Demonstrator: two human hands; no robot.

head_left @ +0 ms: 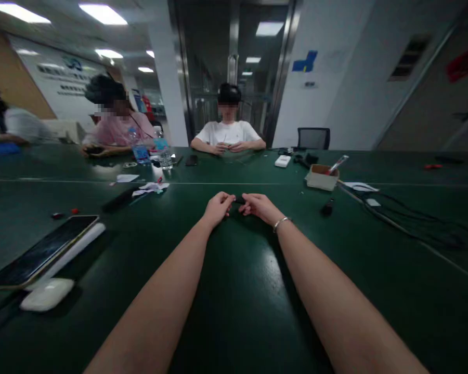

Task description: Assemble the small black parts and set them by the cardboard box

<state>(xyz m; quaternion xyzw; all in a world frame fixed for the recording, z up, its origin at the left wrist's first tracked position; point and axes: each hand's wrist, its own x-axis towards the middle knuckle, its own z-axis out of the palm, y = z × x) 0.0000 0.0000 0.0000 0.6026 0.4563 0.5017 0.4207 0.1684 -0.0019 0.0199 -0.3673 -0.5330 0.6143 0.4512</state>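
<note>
A small black object (239, 200) sits between my two hands above the dark green table (234, 291). My left hand (219, 206) pinches its left end between thumb and fingers. From the other side my right hand (260, 206), with a silver bracelet at the wrist, grips its right end. The fingers cover much of the object, and its details are too small to make out. To the right lies a separate short black item (327, 207).
At left are a phone (47, 248), a white rounded case (47, 294) and paper scraps (152, 188). Two water bottles (164, 151) stand farther back. A small box (322, 177) and black cables (421, 210) lie right. Several people sit around the table.
</note>
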